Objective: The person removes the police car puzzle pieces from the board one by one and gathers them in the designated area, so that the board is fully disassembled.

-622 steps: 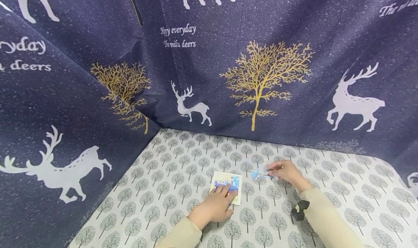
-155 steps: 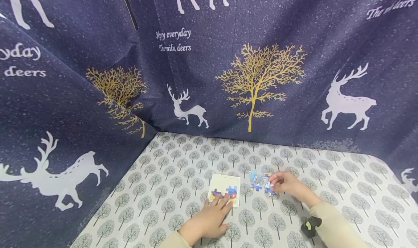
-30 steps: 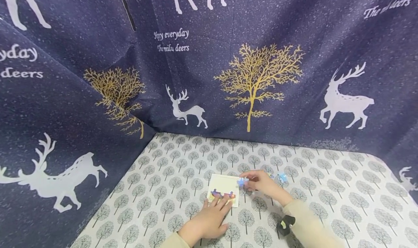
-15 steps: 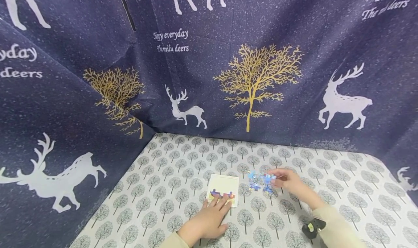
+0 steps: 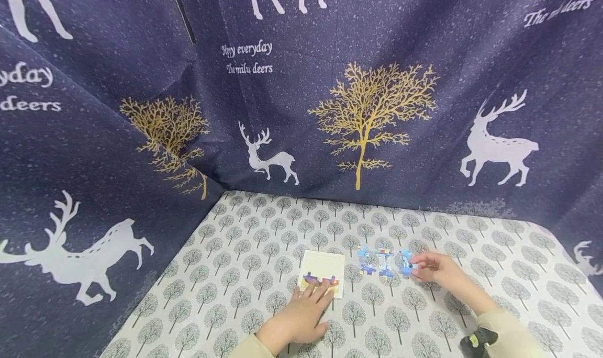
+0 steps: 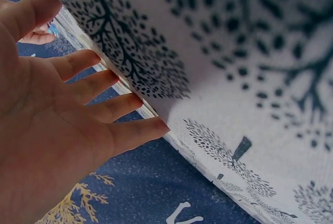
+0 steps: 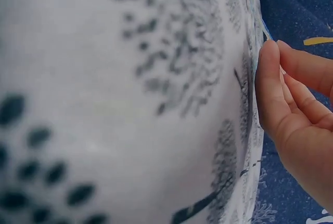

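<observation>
1. Since half a second ago, my right hand (image 5: pixel 435 270) has slid to the right, away from the middle puzzle piece (image 5: pixel 384 269). My left hand (image 5: pixel 298 319) has stayed in its spot.
2. On the left, my arm comes up from the bottom in a cream sleeve. My left hand is palm down, with its fingers straight and spread apart. The thumb pokes out to the right, well away from the rest. It grips nothing.
3. The tips of those fingers touch the near part of the white puzzle board (image 5: pixel 323 263), which lies flat on the tree cloth (image 5: pixel 226 266).
4. Purple and yellow bits (image 5: pixel 332 281) fill the bottom of the board, partly hidden under my fingers.
5. To the right of the board, and apart from it, the left blue piece (image 5: pixel 366 268) lies on the cloth. The middle puzzle piece is next, with a little red and yellow on top.
6. The right blue piece (image 5: pixel 405 268) is at the tips of my right hand. My thumb and first finger come together and pinch it.
7. That hand points left, its other fingers bent behind the first. My right arm leans in from the bottom right, with a black thing (image 5: pixel 477 342) by the sleeve.
</observation>
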`<move>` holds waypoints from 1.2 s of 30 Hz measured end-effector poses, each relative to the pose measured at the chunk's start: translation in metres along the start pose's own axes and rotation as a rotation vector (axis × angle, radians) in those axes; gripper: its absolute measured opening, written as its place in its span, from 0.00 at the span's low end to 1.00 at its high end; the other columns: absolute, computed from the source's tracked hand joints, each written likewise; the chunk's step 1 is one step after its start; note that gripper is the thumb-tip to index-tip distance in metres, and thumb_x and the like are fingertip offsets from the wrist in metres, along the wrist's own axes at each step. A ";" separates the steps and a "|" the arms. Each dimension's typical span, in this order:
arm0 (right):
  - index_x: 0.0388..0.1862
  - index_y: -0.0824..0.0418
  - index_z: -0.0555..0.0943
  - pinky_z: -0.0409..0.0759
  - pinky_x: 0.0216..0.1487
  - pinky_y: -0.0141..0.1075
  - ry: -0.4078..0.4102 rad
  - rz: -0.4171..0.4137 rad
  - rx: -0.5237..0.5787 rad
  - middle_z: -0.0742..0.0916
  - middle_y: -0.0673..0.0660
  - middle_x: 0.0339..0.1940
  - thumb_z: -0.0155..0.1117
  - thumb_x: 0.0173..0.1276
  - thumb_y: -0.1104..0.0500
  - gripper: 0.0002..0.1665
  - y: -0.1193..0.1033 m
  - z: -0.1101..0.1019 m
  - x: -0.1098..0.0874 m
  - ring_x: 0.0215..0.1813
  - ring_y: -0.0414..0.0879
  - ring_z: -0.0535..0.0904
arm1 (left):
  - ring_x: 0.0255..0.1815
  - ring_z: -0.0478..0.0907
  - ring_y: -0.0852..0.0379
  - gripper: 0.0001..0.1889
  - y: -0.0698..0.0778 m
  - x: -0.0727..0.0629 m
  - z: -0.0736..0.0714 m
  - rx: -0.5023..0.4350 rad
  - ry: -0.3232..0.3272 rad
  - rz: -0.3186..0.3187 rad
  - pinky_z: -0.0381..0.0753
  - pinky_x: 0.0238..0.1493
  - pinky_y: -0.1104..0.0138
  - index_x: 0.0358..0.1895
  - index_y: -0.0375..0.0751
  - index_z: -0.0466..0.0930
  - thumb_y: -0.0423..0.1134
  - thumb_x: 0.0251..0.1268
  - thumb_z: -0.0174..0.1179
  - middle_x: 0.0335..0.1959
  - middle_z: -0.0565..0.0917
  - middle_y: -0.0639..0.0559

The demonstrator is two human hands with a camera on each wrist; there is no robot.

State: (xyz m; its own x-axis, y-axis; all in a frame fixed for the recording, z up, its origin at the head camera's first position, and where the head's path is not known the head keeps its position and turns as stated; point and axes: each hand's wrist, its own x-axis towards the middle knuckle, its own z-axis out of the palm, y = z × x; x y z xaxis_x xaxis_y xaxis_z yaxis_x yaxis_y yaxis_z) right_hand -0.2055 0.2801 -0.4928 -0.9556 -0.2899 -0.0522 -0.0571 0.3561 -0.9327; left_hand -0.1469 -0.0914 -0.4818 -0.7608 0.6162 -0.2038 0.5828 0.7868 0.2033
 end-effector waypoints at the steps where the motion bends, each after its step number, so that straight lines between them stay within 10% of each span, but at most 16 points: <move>1: 0.54 0.79 0.72 0.85 0.42 0.36 -0.004 0.005 0.011 0.82 0.61 0.39 0.66 0.63 0.64 0.25 0.000 0.000 -0.001 0.38 0.46 0.85 | 0.75 0.52 0.42 0.36 0.000 0.000 0.000 0.002 -0.001 0.000 0.60 0.66 0.39 0.75 0.48 0.57 0.54 0.66 0.55 0.76 0.55 0.49; 36: 0.37 0.80 0.77 0.86 0.30 0.38 0.003 0.049 -0.175 0.79 0.55 0.22 0.67 0.54 0.72 0.13 -0.021 0.006 0.006 0.27 0.53 0.83 | 0.75 0.52 0.42 0.36 0.002 0.001 -0.001 0.032 -0.001 0.003 0.62 0.65 0.39 0.74 0.47 0.58 0.55 0.66 0.55 0.77 0.54 0.48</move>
State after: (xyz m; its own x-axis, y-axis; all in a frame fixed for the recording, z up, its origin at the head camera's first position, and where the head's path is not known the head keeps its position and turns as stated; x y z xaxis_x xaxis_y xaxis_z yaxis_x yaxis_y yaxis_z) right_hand -0.2085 0.2655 -0.4759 -0.9593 -0.2660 -0.0950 -0.0595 0.5191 -0.8527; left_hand -0.1469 -0.0895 -0.4807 -0.7585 0.6187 -0.2045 0.5940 0.7856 0.1733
